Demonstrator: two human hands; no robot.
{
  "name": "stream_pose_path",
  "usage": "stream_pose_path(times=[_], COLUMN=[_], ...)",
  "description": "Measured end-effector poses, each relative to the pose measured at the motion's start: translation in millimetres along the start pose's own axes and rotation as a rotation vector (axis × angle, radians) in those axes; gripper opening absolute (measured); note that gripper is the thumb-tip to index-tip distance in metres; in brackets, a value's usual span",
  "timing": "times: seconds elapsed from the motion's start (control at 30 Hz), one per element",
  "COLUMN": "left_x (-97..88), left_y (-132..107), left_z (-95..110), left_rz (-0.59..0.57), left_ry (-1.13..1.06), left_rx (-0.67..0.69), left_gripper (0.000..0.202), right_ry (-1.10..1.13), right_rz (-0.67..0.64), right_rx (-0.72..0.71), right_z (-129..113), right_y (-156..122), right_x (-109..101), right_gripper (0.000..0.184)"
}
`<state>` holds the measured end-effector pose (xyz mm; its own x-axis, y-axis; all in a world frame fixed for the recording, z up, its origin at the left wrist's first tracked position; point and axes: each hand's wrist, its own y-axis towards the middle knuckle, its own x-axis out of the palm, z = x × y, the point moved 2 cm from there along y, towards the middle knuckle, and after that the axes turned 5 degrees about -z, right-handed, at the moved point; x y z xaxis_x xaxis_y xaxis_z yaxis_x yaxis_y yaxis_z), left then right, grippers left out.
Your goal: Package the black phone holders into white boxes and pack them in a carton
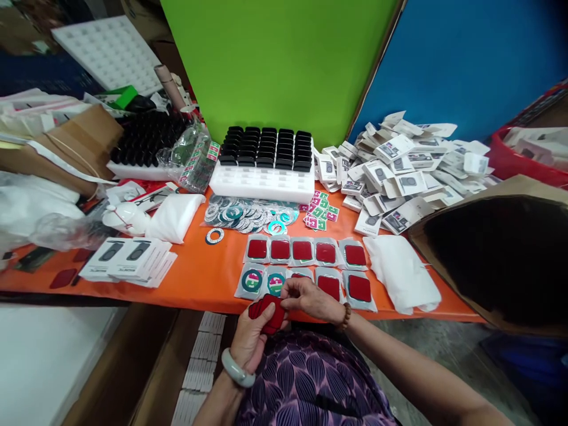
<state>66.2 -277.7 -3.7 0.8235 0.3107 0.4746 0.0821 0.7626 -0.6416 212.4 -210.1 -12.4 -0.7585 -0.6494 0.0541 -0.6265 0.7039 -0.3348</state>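
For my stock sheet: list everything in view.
Tabletop: one, orange, centre
Panels: two, green and blue, behind
Foam trays: three, white, back
Slim pieces: many, black, on trays
Printed cards: many, pink and green, centre
Rings: many, white and teal, centre
Cartons: many, white, right heap, left stacks
Packets: ten, whitish, two centre rows
Square pads: several, red, left hand; eight on packets
Plastic bags: several, white, left, right
Cardboard boxes: several, brown, left, right
Tub: one, red, right
Clutter: uncounted, mixed, left
Left hand: one, pale bangle, front
Right hand: one, beaded bracelet, front
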Motion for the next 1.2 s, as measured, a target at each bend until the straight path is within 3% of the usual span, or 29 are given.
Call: stream_pose_path(times=[0.1, 0.2, 0.4, 0.67, 0.77, 0.87, 1.03, 1.2], left_x=[-5.9, -13.9, -32.0, -30.2, -26.1, -22.3, -18.1, -28.6], left_y=[-2.8, -4.7, -12.1, -15.1, -13.4, -11.3, -8.9, -10.5], left_z=[1.8, 2.3, 1.6, 1.7, 1.3, 1.2, 2.7, 2.9], left_rz=[0.043, 0.092, 0.122, 0.026, 0.026, 0.024, 0.025, 0.075], left_ry=[0.001, -0.014, -0.082, -0.111, -0.062, -0.041, -0.052, -0.088], left_rx=[0.030, 0.036, 0.003, -0.033, -0.025, -0.006, 0.063, 0.078], left_gripper=[0.041, 0.037, 0.034, 0.030, 0.033, 0.037, 0.039, 0.039], right_ry=[0.054, 0.013, -0.324, -0.731, -0.837, -0.760, -0.365, -0.106], right_rz=[-0.019, 0.041, 0.232, 0.355, 0.413, 0.358, -0.001, 0.050], right_rx=[0.039, 0.064, -0.050, -0.028, -0.081, -0.140, -0.059, -0.013], right_z=[-6.2, -8.0, -1.3, -8.6, -17.5, -27.6, -28.0, -13.7], right_y=[9.3, 21.5, 36.9, 26.5, 18.5, 10.5, 8.7, 30.2], right_x=[-2.7, -10.6, -24.6, -9.9, -3.2, 5.3, 22.5, 15.1], right_gripper=[0.012, 0.010, 0.009, 0.008, 0.007, 0.002, 0.010, 0.008])
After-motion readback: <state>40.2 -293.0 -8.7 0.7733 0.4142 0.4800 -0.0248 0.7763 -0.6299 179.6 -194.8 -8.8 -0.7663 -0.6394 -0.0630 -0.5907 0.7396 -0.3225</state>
